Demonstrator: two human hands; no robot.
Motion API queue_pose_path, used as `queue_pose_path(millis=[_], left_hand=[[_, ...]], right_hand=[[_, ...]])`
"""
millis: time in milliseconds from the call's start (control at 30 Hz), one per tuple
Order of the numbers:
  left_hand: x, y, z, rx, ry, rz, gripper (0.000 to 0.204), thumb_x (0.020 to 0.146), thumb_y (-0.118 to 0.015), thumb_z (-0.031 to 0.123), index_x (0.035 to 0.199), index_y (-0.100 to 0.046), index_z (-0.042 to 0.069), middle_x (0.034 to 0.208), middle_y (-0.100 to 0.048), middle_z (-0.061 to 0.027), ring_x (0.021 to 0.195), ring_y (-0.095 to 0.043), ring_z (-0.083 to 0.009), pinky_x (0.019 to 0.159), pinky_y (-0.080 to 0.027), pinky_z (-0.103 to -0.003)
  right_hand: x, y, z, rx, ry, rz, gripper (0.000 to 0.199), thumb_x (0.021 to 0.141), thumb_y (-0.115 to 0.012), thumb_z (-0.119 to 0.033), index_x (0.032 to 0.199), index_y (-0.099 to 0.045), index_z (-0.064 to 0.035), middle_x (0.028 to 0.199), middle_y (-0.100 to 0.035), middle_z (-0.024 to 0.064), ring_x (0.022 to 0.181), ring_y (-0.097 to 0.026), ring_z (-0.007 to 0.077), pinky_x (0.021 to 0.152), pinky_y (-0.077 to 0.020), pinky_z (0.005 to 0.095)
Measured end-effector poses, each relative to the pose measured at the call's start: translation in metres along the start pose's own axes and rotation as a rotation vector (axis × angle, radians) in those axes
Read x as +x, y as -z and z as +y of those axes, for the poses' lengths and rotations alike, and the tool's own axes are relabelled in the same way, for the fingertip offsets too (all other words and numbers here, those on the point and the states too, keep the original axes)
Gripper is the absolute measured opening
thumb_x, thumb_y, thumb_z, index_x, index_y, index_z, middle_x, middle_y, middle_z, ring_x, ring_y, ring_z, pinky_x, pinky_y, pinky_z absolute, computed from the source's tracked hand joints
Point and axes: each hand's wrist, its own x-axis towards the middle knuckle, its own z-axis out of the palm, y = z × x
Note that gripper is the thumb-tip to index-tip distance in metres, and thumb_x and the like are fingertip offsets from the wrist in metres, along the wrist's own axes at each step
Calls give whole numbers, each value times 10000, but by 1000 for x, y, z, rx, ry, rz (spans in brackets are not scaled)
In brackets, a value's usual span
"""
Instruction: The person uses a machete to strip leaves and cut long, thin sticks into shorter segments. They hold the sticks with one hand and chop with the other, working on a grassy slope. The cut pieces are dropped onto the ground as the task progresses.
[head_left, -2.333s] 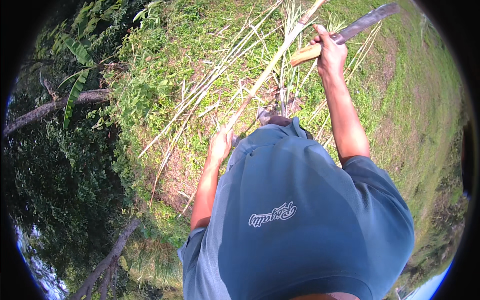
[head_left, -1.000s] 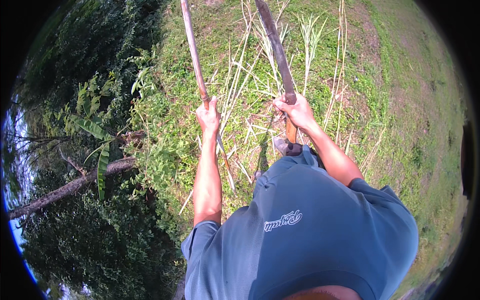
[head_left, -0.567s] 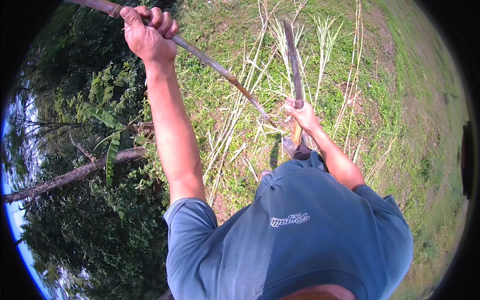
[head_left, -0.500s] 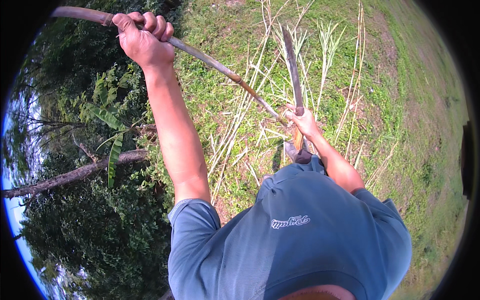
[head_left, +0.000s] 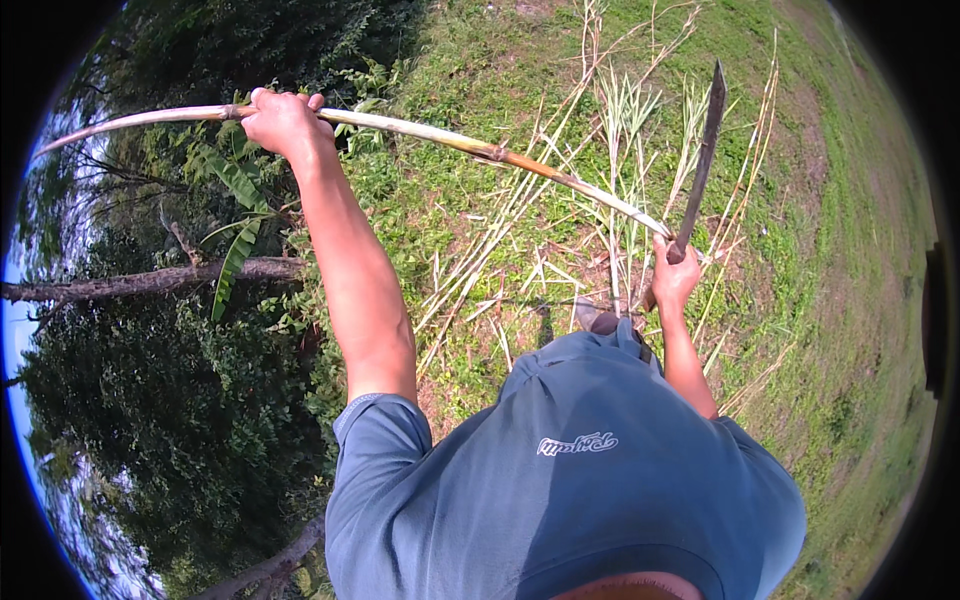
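Observation:
A long, jointed cane stalk point(head_left: 455, 143), pale with brown-orange stretches, slants across the view from upper left to right of centre. My left hand point(head_left: 286, 122) is wrapped round it near a joint, arm stretched far out. My right hand point(head_left: 676, 270) is closed on the handle of a machete point(head_left: 705, 160), whose dark blade points up and away. The stalk's right end meets this hand just beside the base of the blade; I cannot tell whether the fingers grip the stalk too.
Several thin stalks and pale strips point(head_left: 480, 245) lie on the grass, along with cut leafy tops point(head_left: 628, 130). Left of me are dense bushes point(head_left: 130, 420), a bare branch point(head_left: 150, 278) and a broad green leaf point(head_left: 235, 268). A shoe point(head_left: 597, 318) shows below me.
The stalk has swung to a flatter slant, its right end shifting right and its left end lower. My right hand and the machete have moved right; my left hand is slightly lower.

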Motion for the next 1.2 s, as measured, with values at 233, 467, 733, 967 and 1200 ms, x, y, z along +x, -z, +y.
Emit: queue_pose_path(millis=[233,467,733,967,1200], left_hand=[[-3,70,-63,307,-49,321,202,949,-409,164,950,-364,-32,698,-477,-143,444,-483,-221,357,-407,-354],[-51,152,-172,99,279,357,183,1001,-430,190,934,-414,21,595,-442,-59,373,-405,-163,330,-374,-317],[-91,231,-268,-68,554,504,362,1031,-376,278,895,-508,-31,599,-583,-163,457,-586,-247,398,-504,-335],[-239,210,-267,95,1009,301,474,978,-511,361,1036,-543,-108,966,-663,-240,768,-681,-260,587,-593,-348],[-317,252,-294,801,1066,-140,323,932,-603,210,735,-649,-41,589,-650,-139,446,-604,-190,360,-437,-338]], right_hand=[[3,68,-15,-343,428,165,418,757,-782,-449,825,-657,-56,973,-591,75,1002,-503,274,933,-339,468],[-12,117,11,-152,48,-538,368,798,-783,-311,777,-566,-15,568,-439,-25,529,-352,100,502,-322,300],[-69,140,16,-327,50,-464,425,776,-795,-352,723,-532,-23,559,-499,69,515,-426,187,533,-382,369],[-83,120,-37,-554,53,-497,420,770,-768,-418,778,-592,-37,601,-608,136,546,-569,351,561,-435,455],[-99,93,-67,-831,255,-599,301,792,-727,-343,835,-588,-79,644,-641,176,641,-644,389,604,-489,499]])
